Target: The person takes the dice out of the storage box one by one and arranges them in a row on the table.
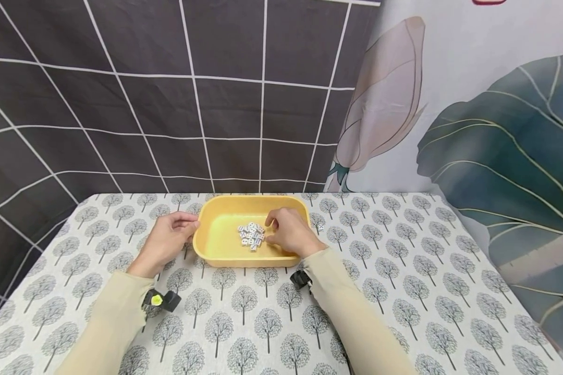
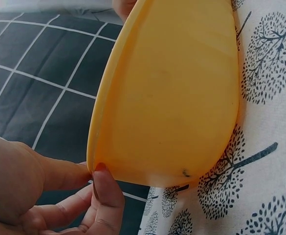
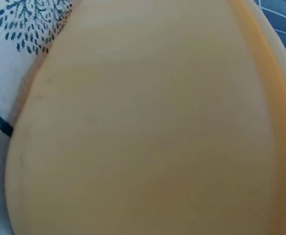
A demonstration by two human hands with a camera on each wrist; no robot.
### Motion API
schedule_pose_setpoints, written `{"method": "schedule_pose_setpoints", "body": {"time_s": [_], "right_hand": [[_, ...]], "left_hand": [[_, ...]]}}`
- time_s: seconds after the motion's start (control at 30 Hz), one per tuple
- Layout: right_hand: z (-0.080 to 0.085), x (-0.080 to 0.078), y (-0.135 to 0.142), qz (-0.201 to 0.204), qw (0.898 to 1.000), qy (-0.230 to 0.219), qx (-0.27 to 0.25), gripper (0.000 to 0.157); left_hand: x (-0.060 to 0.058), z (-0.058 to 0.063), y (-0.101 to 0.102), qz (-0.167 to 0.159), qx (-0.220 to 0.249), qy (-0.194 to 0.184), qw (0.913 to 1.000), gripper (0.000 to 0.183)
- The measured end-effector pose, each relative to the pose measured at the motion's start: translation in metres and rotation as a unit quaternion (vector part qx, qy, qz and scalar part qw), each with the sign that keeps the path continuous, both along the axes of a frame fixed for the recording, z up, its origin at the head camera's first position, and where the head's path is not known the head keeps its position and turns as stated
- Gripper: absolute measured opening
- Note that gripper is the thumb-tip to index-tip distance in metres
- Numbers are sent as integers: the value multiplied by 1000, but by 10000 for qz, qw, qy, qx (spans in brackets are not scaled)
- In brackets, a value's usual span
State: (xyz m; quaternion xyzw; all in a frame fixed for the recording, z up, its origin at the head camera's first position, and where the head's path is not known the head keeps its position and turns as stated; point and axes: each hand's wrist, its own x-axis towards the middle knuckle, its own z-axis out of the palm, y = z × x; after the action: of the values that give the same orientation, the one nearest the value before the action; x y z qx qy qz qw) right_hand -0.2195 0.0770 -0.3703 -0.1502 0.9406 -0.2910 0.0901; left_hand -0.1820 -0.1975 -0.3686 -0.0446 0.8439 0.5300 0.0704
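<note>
A yellow plastic tub [image 1: 222, 262] stands on the cloth-covered table, with a cluster of white dice [image 1: 251, 235] lying inside on its floor. At the tub's left end, my left hand [image 1: 168, 237] pinches the rim between thumb and fingers; the left wrist view shows this grip on the tub wall [image 2: 167, 98] up close. My right hand [image 1: 290, 232] reaches over the near right side into the tub. Its bent forefinger and thumb stand apart beside the dice. In the right wrist view the outer wall [image 3: 147, 127] fills the picture and hides that hand.
One loose die [image 1: 321, 227] lies on the tablecloth just right of the tub. The tree-patterned tablecloth [image 1: 244, 323] spreads out on all sides. Behind the table hangs a dark gridded cloth [image 1: 230, 109], with a flower-printed curtain [image 1: 389, 130] to the right.
</note>
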Motion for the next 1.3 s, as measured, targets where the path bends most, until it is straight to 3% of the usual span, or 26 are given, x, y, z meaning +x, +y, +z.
{"method": "schedule_pose_setpoints", "body": {"time_s": [0.5,0.8,1.3], "right_hand": [[-7,-3,-5,16,9999,103,109,38],[-8,-3,-7,-27,9994,264,222,14],[-8,-3,-7,-101,9998,136,109,11]], "left_hand": [[-1,-2,3,28,1,26,10000,36],[-1,-1,1,42,-29,8,10000,36],[0,0,0,37,-19,3,10000,36]]}}
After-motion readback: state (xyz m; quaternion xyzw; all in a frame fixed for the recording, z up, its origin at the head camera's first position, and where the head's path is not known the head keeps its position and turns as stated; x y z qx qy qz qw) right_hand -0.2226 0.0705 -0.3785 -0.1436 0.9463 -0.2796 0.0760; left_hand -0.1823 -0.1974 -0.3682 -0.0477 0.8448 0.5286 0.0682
